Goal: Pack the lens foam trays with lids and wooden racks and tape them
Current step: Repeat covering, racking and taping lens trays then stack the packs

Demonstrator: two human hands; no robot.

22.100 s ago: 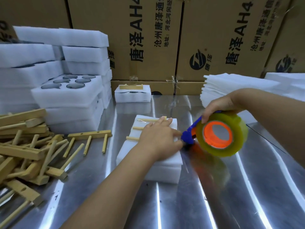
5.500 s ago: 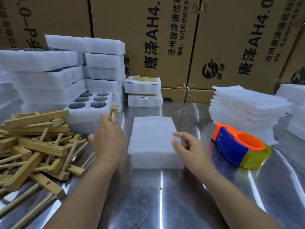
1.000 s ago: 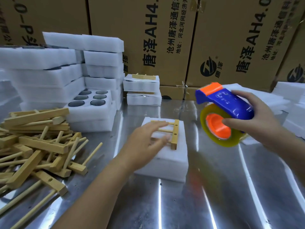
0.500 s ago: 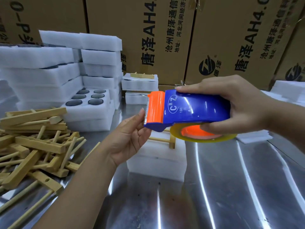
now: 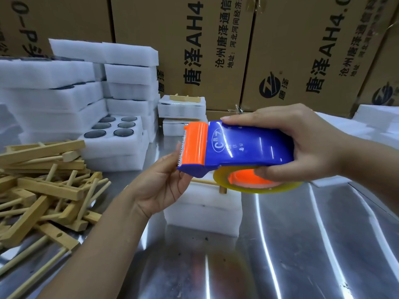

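Gripping the tape dispenser (image 5: 248, 147) in the right hand (image 5: 308, 143), loosely cupped left hand (image 5: 159, 186) at its cutter, someone seems about to pull tape across the foam tray (image 5: 203, 210).

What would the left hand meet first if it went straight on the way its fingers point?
The orange cutter head of the tape dispenser, held by the right hand. Fingertips of the left hand sit right at its serrated edge; actual contact is unclear.

On the table (image 5: 302, 244), wooden racks (image 5: 43, 190) lie piled at left, foam tray stacks (image 5: 64, 93) behind them. The lidded tray (image 5: 203, 210) sits centre, taped packs (image 5: 181, 111) behind it, cartons (image 5: 216, 39) rearmost.
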